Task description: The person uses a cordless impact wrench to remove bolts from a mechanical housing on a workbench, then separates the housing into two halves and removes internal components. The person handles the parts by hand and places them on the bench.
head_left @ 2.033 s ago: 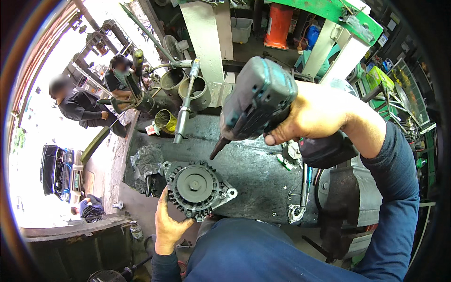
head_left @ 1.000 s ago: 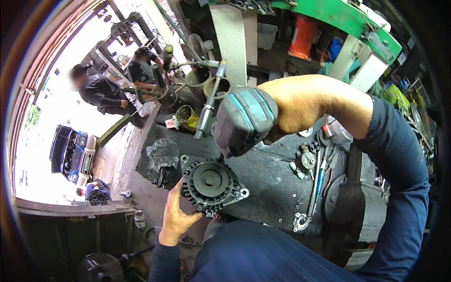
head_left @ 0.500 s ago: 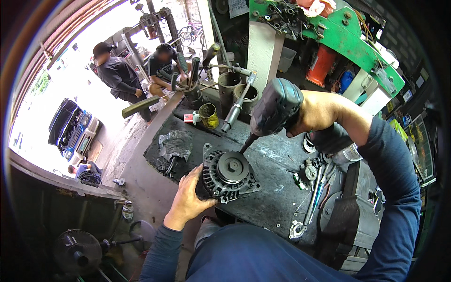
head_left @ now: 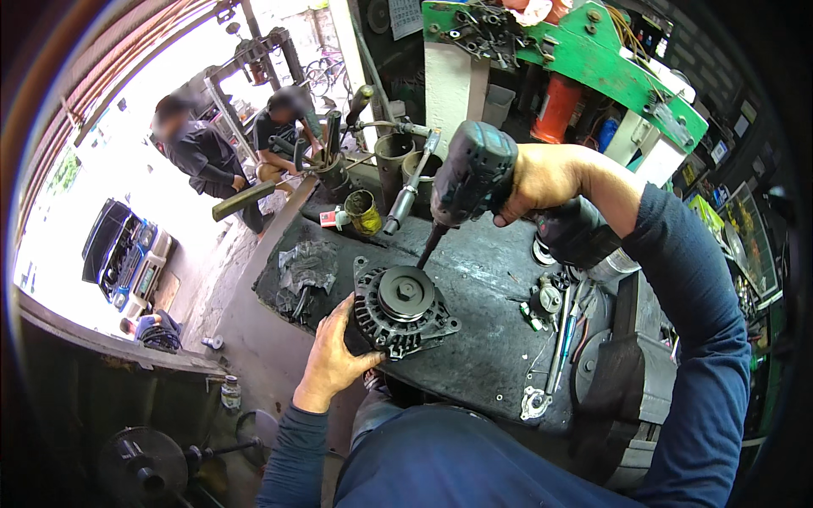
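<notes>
A dark metal alternator (head_left: 369,315) with a round pulley (head_left: 403,293) on top sits on the bench near its front left edge. My left hand (head_left: 339,357) is wrapped round the alternator's near left side. In my right hand (head_left: 546,182) is a black cordless power driver (head_left: 477,165), gripped by its handle. The driver tilts so that its long dark bit (head_left: 434,245) points down at the alternator's far rim, just beyond the pulley. Whether the tip sits on a screw is hidden by the pulley.
Metal cylinders (head_left: 395,152) holding tools, a yellow can (head_left: 362,216) and a crumpled plastic bag (head_left: 306,267) stand or lie around the far left. Small parts and tools (head_left: 559,339) lie at right, beside a black vise-like block (head_left: 631,398). Two people (head_left: 203,157) are beyond the bench.
The view has shifted, so the bench sits slightly further left and higher. The driver has risen a little relative to the alternator, with more bit showing. Both hands keep their grip.
</notes>
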